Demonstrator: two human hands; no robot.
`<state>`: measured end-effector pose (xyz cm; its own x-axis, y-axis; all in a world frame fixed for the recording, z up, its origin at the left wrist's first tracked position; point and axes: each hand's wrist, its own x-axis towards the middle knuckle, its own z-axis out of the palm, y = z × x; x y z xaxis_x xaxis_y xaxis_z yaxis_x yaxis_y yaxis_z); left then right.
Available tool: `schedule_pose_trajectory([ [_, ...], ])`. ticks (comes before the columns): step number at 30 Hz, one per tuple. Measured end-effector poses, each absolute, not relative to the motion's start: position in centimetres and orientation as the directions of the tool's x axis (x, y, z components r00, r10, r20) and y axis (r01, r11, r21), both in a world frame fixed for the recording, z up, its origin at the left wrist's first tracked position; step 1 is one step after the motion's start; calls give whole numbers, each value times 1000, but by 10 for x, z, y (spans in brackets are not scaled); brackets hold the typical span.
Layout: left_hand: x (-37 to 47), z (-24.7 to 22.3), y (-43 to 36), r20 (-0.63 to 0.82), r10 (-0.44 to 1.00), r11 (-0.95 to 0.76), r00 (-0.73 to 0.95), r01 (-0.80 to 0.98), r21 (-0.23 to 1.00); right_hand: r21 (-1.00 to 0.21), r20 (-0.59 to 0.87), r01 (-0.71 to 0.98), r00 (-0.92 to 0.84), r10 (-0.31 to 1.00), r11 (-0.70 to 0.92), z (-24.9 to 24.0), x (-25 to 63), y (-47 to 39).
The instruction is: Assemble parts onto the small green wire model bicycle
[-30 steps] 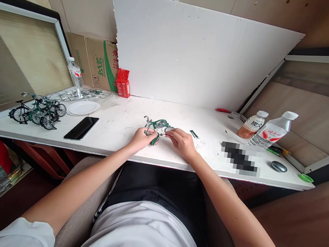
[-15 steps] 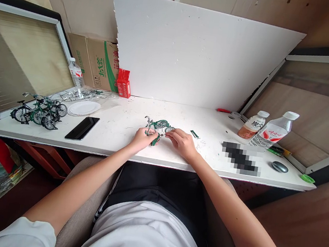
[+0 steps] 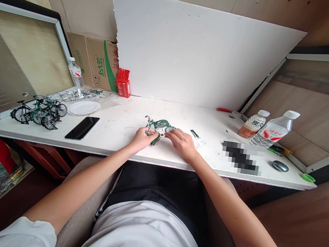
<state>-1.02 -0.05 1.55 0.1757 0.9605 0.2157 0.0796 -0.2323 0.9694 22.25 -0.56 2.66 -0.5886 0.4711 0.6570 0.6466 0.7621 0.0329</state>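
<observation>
A small green model bicycle (image 3: 162, 124) is between my two hands, low over the front middle of the white table (image 3: 125, 134). My left hand (image 3: 143, 137) is closed on its lower left part, thumb reaching toward the frame. The fingers of my right hand (image 3: 180, 141) are pinched together at the bicycle's right side, next to a wheel; whether they grip a small part there is too fine to tell. Just right of that hand lies a thin green plastic piece (image 3: 194, 133).
Several finished-looking model bicycles (image 3: 41, 111) stand at the left, beside white plates (image 3: 84, 108) and a black phone (image 3: 82, 128). A red box (image 3: 124, 83) stands at the back. Rightward are a brown drink bottle (image 3: 252, 124), a clear bottle (image 3: 275, 129), a mouse (image 3: 279, 166) and a green cap (image 3: 307, 178).
Almost nothing differs. Both hands stay at the bicycle in nearly the same pose, and the view has shifted very slightly.
</observation>
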Motion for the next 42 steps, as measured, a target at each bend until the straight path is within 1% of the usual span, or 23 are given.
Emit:
schedule_pose_trajectory([
  [5, -11, 14, 1, 219, 959, -238, 177, 94, 967, 134, 732, 606, -594, 334, 784, 25, 222, -3],
  [7, -11, 14, 1, 218, 961, -235, 173, 91, 968, 158, 741, 602, -596, 308, 783, 25, 222, -2],
  [17, -10, 15, 0, 207, 967, -218, 147, 65, 974, 139, 742, 601, -589, 319, 787, 21, 223, 0],
  [30, -10, 21, -4, 218, 962, -232, 163, 75, 970, 170, 743, 605, -597, 302, 778, 24, 222, -2],
  [37, -10, 22, -4, 209, 967, -226, 145, 111, 968, 162, 737, 598, -602, 307, 785, 26, 222, -4],
  [42, -10, 20, -3, 233, 960, -253, 153, 130, 959, 162, 738, 600, -601, 307, 784, 26, 222, -4],
])
